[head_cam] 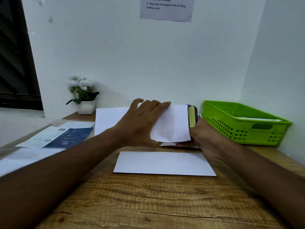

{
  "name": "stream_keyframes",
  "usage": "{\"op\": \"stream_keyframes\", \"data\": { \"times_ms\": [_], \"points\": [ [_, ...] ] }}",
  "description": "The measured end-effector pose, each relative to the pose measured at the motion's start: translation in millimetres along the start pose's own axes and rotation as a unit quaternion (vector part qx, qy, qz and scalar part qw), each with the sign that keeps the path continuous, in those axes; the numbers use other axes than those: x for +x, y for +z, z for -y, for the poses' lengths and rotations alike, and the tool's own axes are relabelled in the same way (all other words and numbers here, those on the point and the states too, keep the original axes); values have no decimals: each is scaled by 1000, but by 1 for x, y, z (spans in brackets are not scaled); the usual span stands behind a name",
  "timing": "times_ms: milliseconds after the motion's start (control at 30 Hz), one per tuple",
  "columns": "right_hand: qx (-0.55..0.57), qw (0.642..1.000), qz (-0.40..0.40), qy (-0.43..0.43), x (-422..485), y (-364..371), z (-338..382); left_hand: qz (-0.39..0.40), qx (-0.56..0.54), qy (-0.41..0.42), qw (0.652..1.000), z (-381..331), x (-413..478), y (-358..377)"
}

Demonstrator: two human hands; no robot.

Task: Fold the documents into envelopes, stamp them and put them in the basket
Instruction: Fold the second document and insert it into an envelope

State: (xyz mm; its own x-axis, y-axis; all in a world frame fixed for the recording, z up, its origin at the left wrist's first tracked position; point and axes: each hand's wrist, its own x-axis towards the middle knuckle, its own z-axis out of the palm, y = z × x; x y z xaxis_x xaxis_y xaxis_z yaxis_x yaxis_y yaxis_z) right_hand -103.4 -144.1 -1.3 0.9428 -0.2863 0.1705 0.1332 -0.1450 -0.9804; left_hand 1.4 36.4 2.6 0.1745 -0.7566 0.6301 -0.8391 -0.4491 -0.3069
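My left hand [140, 123] grips a white envelope [171, 124] above the desk, fingers over its top edge and thumb under it. At the envelope's right end a yellowish strip [191, 117] and a dark folded document [168, 144] show, the document mostly hidden by the envelope. My right hand [204, 139] is curled round that right end, holding the document. A second white envelope [165, 164] lies flat on the wooden desk just below the hands. The green basket [231, 129] stands at the right with white paper inside.
Printed documents [66, 136], partly dark blue, lie at the left with white sheets [24, 159] beside them. Another white sheet [109, 119] lies behind my left hand. A potted white flower [82, 95] stands at the back left. An instruction sheet [166, 9] hangs on the wall.
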Motion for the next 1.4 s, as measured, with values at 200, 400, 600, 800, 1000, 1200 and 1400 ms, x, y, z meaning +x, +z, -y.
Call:
{"op": "stream_keyframes", "data": {
  "times_ms": [200, 400, 600, 800, 1000, 1200, 1400],
  "points": [
    [-26, 998, 28, 48, -2, -1, -3, -8, -9, 27, 1000, -3, 3, -5],
    [-13, 1000, -20, 21, 1, 3, -4, 11, 1, -1, 1000, -5, 1, -4],
    [17, 998, -45, -28, 1, 2, 1, -15, 8, -58, 998, 0, 1, -6],
    [-29, 997, -72, -15, 1, 0, 3, -57, -4, -39, 998, -7, 3, -8],
    [-37, 997, -63, -4, -6, 3, 2, -55, 5, -17, 998, -14, 2, -9],
    [-57, 997, -59, -3, -2, 1, 3, -52, 11, -22, 998, -10, 4, -10],
    [-133, 991, 3, -32, -1, -14, 13, -49, 32, -62, 996, 34, 1, -17]
  ]
}}
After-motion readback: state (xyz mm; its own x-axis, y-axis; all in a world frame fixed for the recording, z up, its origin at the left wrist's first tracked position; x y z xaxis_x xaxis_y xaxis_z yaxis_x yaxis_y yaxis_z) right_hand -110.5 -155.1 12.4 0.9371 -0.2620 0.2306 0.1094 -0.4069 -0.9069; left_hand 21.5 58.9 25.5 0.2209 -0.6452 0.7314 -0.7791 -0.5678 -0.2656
